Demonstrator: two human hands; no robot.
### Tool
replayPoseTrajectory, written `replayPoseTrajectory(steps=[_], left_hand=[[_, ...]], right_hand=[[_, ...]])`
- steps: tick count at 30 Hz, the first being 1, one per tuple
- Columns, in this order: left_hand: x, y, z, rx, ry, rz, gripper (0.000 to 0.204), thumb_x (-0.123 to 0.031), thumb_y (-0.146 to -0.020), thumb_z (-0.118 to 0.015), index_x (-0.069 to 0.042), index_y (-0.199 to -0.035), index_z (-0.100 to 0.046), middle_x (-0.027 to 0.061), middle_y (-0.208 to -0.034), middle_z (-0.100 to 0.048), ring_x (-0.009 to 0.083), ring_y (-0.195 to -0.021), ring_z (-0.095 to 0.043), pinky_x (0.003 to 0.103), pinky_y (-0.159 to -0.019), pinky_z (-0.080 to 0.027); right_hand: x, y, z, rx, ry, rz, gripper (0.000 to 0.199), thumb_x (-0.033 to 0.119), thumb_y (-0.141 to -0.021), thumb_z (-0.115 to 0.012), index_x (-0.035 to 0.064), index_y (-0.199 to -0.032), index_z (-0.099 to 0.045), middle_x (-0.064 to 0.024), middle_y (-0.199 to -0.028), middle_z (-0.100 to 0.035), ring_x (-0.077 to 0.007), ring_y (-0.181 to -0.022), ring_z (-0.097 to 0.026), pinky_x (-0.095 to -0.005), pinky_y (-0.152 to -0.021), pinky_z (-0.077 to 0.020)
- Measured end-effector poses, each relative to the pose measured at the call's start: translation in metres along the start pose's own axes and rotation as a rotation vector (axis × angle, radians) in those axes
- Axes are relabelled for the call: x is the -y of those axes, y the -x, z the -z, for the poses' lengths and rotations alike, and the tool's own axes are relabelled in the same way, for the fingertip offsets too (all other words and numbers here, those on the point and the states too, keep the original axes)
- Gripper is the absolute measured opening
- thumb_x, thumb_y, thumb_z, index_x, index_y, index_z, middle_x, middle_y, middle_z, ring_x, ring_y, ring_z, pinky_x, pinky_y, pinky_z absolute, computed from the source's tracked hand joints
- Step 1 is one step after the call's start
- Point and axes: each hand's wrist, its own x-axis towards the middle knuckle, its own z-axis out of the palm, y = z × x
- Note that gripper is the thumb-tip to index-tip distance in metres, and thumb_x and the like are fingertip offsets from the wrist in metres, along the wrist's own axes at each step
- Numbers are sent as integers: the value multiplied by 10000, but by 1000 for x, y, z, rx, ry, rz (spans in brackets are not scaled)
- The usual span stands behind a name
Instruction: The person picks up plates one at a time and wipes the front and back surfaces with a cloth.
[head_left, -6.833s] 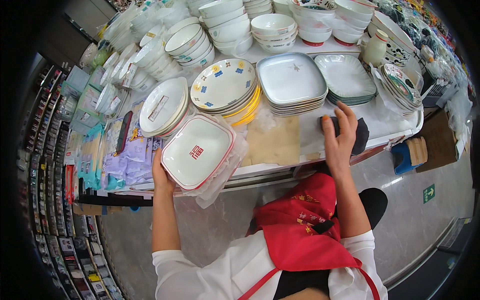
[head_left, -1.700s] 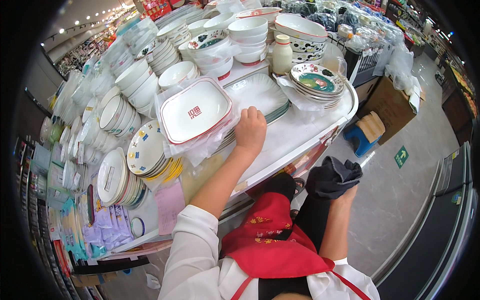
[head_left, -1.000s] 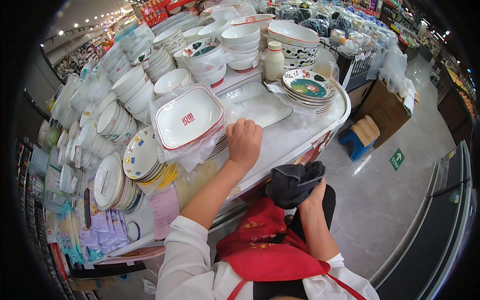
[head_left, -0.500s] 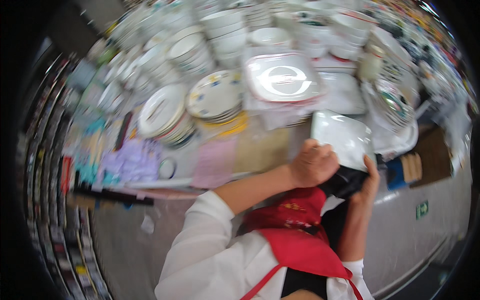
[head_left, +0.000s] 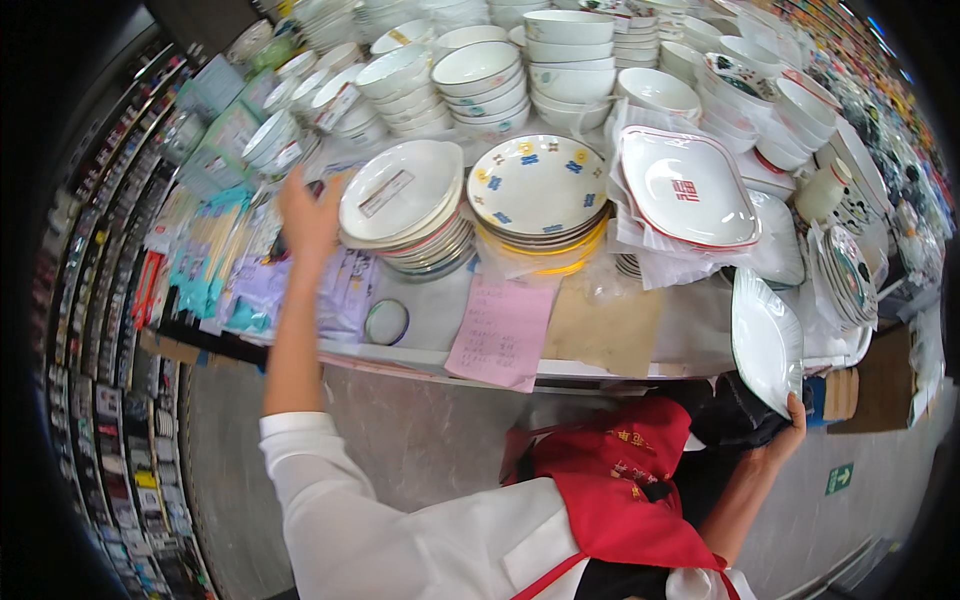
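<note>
My right hand [head_left: 782,432] grips the lower edge of a glossy white dish [head_left: 768,340] with a finely ribbed rim. The dish is tilted up in front of the table's right end. My left hand [head_left: 308,215] reaches out over the left part of the table, thumb and fingers apart. Under it lies a long dark object [head_left: 279,248], mostly covered; I cannot tell whether the hand touches it. Purple plastic packets [head_left: 300,295] lie beneath and beside that hand. Just right of it stands a stack of white oval plates [head_left: 410,185], with a label on the top one.
Flower-patterned round plates [head_left: 537,185] and red-rimmed square plates [head_left: 690,185] are stacked mid-table. Stacked bowls [head_left: 570,50] fill the back. A pink handwritten sheet [head_left: 505,330], a brown paper [head_left: 610,325] and a tape roll [head_left: 387,322] lie along the front. An open cardboard box [head_left: 885,385] stands right.
My left hand has let go of the white dish and swung far left over the packets. My right hand still holds the dish, now turned more edge-on. The view has shifted left.
</note>
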Motion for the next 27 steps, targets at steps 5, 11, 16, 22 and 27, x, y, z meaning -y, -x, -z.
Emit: replayPoseTrajectory(steps=[5,11,16,22,27], left_hand=[[130,-24,17,521,-104,259,944,-502,-639,-783,108,-1275,-443,297,-1250,-525,359,-1107,-571,393,-918,-455],[156,-34,12,709,-26,461,1066,-436,-590,-839,117,-1358,-349,304,-1275,-502,328,-1140,-555,356,-927,-453],[155,-40,11,762,49,482,1003,-374,-627,-829,115,-1361,-350,297,-1250,-518,307,-1089,-579,353,-875,-479],[144,-39,10,785,69,489,941,-343,-648,-811,115,-1346,-377,294,-1220,-538,294,-1033,-602,356,-830,-491],[128,-35,9,745,91,521,946,-373,-645,-797,120,-1338,-383,287,-1235,-533,299,-1043,-599,359,-844,-485]], right_hand=[[1,1,-5,-16,-34,33,517,154,-756,-582,-55,-1221,-498,-202,-1183,-583,-357,-1061,-583,-460,-968,-457],[-4,4,-5,-62,0,84,517,136,-748,-573,-50,-1223,-496,-194,-1180,-585,-344,-1058,-586,-448,-968,-460],[-6,11,-7,-53,8,129,537,137,-743,-566,-56,-1238,-486,-197,-1184,-582,-344,-1063,-584,-445,-972,-457],[-6,10,5,-50,-19,59,553,154,-749,-560,-64,-1250,-477,-216,-1205,-571,-361,-1081,-574,-456,-986,-446],[-5,9,19,-47,6,34,565,180,-745,-561,-73,-1244,-484,-238,-1221,-557,-378,-1083,-571,-470,-979,-448]])
